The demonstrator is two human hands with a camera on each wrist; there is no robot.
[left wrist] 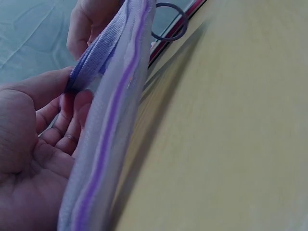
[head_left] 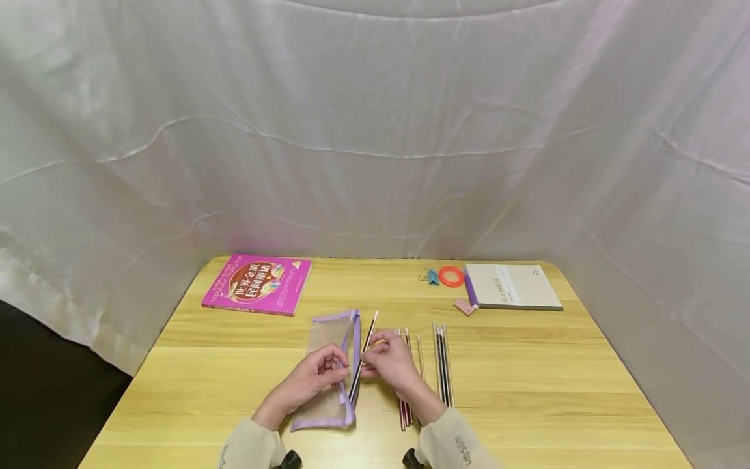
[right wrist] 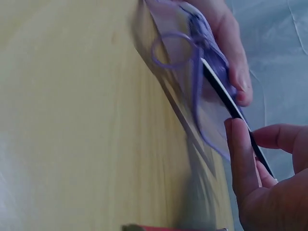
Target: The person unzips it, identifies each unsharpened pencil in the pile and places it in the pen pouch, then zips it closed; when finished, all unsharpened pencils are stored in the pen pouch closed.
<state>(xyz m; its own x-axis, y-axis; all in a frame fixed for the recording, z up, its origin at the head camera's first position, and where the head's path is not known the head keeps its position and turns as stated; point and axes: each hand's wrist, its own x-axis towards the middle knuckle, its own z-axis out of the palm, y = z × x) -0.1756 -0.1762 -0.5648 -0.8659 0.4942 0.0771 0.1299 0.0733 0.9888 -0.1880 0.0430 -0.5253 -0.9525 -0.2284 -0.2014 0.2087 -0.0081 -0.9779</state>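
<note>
A translucent mesh pencil pouch with purple trim point(head_left: 328, 371) is lain flat near the front edge of the light wooden worktop point(head_left: 527, 391). Its purple zipper edge is pinched by the curled fingers of the left hand point(head_left: 313, 378). A slim dark pencil point(head_left: 363, 355) is pinched between thumb and fingers of the right hand point(head_left: 389, 361), its lower end at the pouch opening. More pencils point(head_left: 442, 365) are laid just right of the hands.
</note>
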